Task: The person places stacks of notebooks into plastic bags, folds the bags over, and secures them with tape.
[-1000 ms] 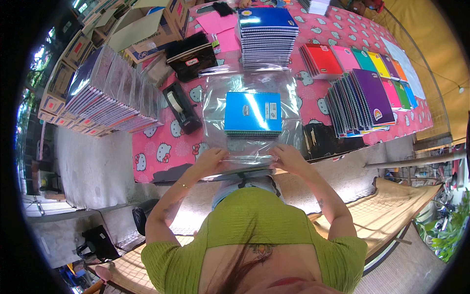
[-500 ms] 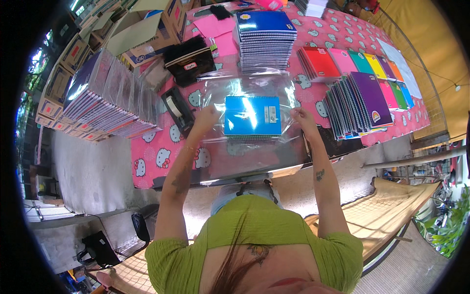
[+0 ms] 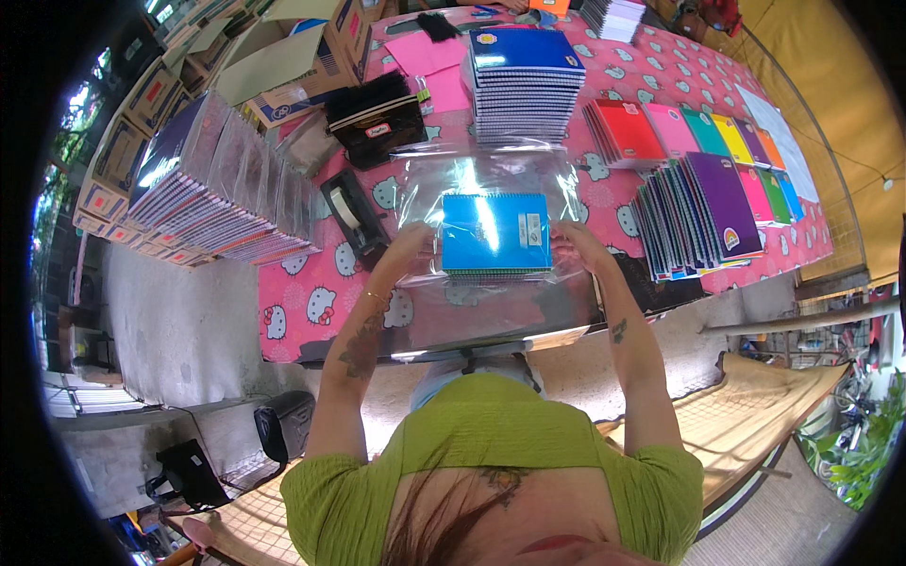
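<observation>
A blue spiral notebook (image 3: 491,231), with more spiral bindings showing under its near edge, lies on a clear plastic sheet (image 3: 422,179) in front of me. At its left side is my left hand (image 3: 412,249), the stretched fingers reaching to the notebook's edge. My right hand (image 3: 578,243) is at the right side, fingers also stretched toward the edge beside the white label. Both hands are on or against the shiny plastic; whether any of it is pinched is hidden by glare. A black tape dispenser (image 3: 354,219) stands left of my left hand.
Beyond the sheet rises a tall stack of blue notebooks (image 3: 526,90). Plastic-wrapped notebooks (image 3: 222,184) stand at left, near cardboard boxes (image 3: 293,80). A black fuzzy-topped box (image 3: 379,127) sits behind the dispenser. Purple notebooks (image 3: 722,203) and colourful ones (image 3: 628,132) lie at right.
Both hands have moved inward from the sheet's outer parts to the notebook's sides. The whole view has shifted slightly. At the far edge, a person's hand and an orange item now show.
</observation>
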Available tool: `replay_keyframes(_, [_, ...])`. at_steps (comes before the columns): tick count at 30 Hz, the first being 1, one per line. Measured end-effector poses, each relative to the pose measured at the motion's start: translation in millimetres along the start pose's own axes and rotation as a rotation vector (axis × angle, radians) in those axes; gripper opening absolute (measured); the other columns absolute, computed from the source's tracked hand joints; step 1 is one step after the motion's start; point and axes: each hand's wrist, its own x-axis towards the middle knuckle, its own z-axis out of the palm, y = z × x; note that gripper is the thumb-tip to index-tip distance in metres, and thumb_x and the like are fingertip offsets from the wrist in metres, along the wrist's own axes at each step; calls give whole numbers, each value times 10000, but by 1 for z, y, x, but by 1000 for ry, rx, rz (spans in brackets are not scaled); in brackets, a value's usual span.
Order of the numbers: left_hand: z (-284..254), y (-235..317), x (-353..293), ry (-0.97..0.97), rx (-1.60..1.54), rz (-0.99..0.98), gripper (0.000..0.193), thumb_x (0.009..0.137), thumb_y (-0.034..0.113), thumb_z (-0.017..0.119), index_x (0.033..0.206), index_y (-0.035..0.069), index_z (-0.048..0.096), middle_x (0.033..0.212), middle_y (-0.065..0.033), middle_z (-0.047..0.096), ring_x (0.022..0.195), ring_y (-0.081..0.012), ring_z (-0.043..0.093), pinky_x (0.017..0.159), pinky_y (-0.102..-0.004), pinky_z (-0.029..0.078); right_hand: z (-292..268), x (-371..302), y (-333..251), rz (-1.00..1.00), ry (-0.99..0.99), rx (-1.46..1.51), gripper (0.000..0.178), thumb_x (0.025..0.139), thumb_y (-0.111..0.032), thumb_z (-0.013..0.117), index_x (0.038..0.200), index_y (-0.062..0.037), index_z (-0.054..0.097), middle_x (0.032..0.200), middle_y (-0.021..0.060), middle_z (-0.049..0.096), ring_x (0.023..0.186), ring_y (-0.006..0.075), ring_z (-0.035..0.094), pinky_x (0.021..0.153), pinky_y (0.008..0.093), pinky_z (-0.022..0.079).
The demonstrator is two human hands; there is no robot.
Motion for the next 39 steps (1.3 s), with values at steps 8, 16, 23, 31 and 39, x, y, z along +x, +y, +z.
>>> replay_keyframes(8, [9,45,-33,325,731,306,303,856,230,628,1073,19,620,963,-140,708,849,-276,692,747,-352,538,111,-86,-6,-612,635,-905,526,870,-345,647,1307,-73,541,1350,195,514,1286,336,461,1051,483,360])
replay_keyframes(16, [30,128,34,129,730,796,318,870,225,638,1133,54,689,1010,-184,704,918,-339,682,824,-400,528,159,-70,24,-783,315,-1242,612,907,-485,578,1423,-171,481,1514,143,380,1414,343,332,1110,602,231])
replay_keyframes(23, [79,87,163,24,1398,889,198,847,140,649,994,17,702,903,-201,680,875,-377,656,795,-472,511,163,-74,18,-769,303,-1249,598,910,-502,570,1406,-176,498,1494,142,409,1392,335,360,1105,594,235])
replay_keyframes(31, [89,114,149,-54,1537,864,332,775,173,707,1069,38,632,971,-187,649,928,-412,635,804,-501,500,160,-70,19,-778,364,-1209,588,855,-481,639,1366,-208,536,1457,111,452,1370,318,375,1103,575,242])
replay_keyframes(39, [59,143,139,-169,1614,729,500,683,263,789,1116,72,626,866,-156,680,879,-372,667,747,-458,512,166,-77,9,-792,288,-1231,574,882,-461,622,1375,-183,522,1469,125,429,1371,335,374,1089,598,249])
